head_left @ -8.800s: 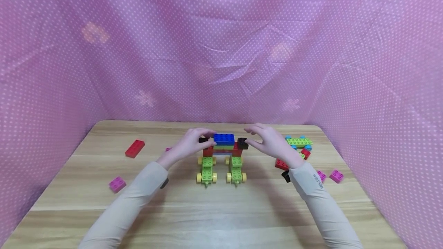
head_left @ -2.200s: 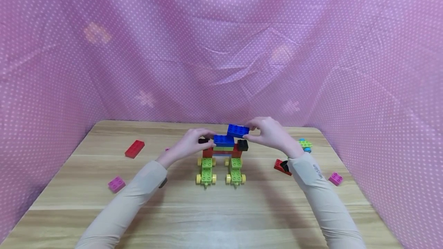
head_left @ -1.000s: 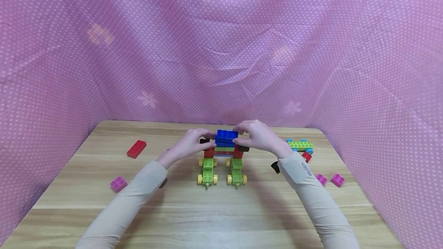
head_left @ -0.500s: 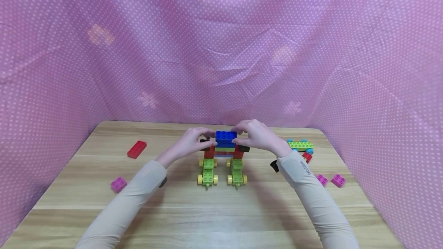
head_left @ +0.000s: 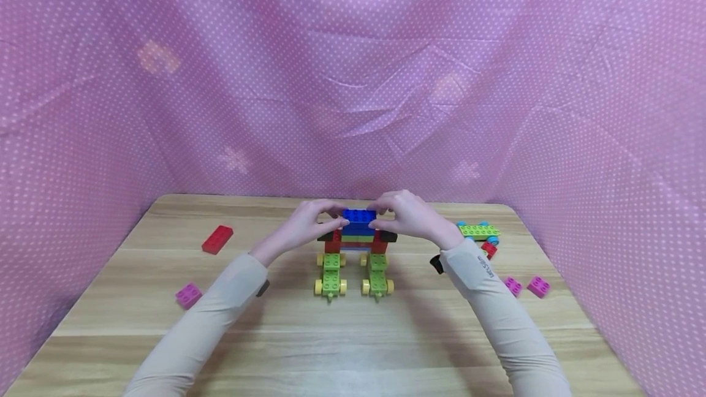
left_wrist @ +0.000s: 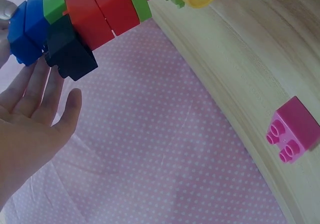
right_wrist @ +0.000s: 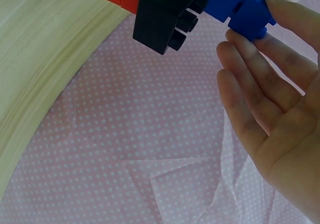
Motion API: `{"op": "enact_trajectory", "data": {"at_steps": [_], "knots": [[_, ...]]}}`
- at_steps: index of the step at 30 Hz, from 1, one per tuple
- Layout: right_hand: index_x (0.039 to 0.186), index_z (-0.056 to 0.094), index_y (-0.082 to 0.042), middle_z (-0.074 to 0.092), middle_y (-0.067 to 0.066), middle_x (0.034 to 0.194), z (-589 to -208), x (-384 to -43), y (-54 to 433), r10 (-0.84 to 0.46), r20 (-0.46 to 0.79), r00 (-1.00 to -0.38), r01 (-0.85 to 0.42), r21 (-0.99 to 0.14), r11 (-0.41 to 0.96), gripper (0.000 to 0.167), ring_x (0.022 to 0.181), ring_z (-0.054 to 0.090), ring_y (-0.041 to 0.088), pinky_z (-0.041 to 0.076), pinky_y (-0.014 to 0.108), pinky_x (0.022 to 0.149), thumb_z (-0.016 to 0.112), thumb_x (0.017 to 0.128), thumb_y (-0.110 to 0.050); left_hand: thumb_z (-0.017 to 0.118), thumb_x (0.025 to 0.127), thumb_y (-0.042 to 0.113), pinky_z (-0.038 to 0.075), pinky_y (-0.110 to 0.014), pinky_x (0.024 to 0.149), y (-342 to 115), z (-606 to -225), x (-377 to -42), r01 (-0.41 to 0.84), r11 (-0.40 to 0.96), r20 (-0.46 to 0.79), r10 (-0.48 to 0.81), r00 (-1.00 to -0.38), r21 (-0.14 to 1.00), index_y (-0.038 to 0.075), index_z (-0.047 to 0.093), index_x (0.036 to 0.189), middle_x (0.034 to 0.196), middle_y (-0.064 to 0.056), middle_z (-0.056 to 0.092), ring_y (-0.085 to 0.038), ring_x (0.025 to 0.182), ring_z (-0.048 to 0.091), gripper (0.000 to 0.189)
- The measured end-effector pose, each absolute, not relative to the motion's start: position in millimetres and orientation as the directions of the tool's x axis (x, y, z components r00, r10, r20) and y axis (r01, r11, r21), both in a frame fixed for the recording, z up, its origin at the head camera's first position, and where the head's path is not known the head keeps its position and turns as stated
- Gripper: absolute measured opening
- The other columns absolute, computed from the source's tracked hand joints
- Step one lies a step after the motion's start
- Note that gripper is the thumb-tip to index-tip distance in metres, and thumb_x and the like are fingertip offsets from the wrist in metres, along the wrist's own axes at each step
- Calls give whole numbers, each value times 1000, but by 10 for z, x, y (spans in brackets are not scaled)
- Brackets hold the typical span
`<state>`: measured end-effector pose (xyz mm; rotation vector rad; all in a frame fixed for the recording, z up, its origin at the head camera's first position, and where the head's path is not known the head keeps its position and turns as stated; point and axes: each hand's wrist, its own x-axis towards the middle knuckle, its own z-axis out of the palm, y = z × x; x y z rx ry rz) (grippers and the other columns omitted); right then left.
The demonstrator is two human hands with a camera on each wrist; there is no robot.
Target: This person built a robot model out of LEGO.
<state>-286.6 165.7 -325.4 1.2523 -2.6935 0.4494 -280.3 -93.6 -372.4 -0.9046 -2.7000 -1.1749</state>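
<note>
A brick-built model stands mid-table on two green wheeled bases (head_left: 331, 274) with yellow wheels. Red bricks (head_left: 333, 245) rise from the bases, and a light green layer (head_left: 357, 239) bridges them. Two blue bricks lie stacked on top, the upper blue brick (head_left: 359, 218) lined up over the lower. My left hand (head_left: 300, 225) pinches the upper brick's left end, thumb in front. At the right end my right hand (head_left: 410, 219) pinches the same brick; its thumb and fingers show around it in the right wrist view. A black sloped brick (left_wrist: 69, 49) juts out below my left fingers, another black brick (right_wrist: 162, 16) below my right.
Left on the table lie a red brick (head_left: 217, 239) and a pink brick (head_left: 189, 295). To the right are a green wheeled base (head_left: 478, 231) with blue wheels, a small red brick (head_left: 488, 250) and two pink bricks (head_left: 538, 287). Pink dotted cloth (head_left: 353, 78) hangs around the table.
My right hand brought in the second blue brick and set it over the first, where it now sits lower and aligned. My left hand has shifted up slightly onto the upper brick.
</note>
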Motion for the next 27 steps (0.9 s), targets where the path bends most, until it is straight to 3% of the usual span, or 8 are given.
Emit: {"op": "enact_trajectory", "data": {"at_steps": [11,15,27], "knots": [[114,74,-6,76,8,100,-3275,-2869,1669,-736,261,-625,-780,-260,570,30,88,71,18,62,36,74,75,88,-22,66,96,32,51,-51,103,-931,-3722,-2804,544,526,290,490,-822,653,10,66,126,110,-6,74,-22,106,67,37],[116,73,-6,75,9,103,-3282,-2869,1682,-737,248,-629,-775,-283,565,31,90,71,18,62,33,73,74,89,-22,66,95,31,51,-51,103,-923,-3726,-2802,547,519,295,491,-820,657,10,67,125,109,-6,75,-22,106,67,37],[119,71,-4,74,9,101,-3245,-2868,1673,-759,246,-603,-797,-231,558,33,87,70,16,60,32,72,73,90,-21,69,93,33,48,-55,107,-938,-3727,-2808,515,504,280,471,-837,693,10,68,124,106,-5,75,-22,105,68,38]]}}
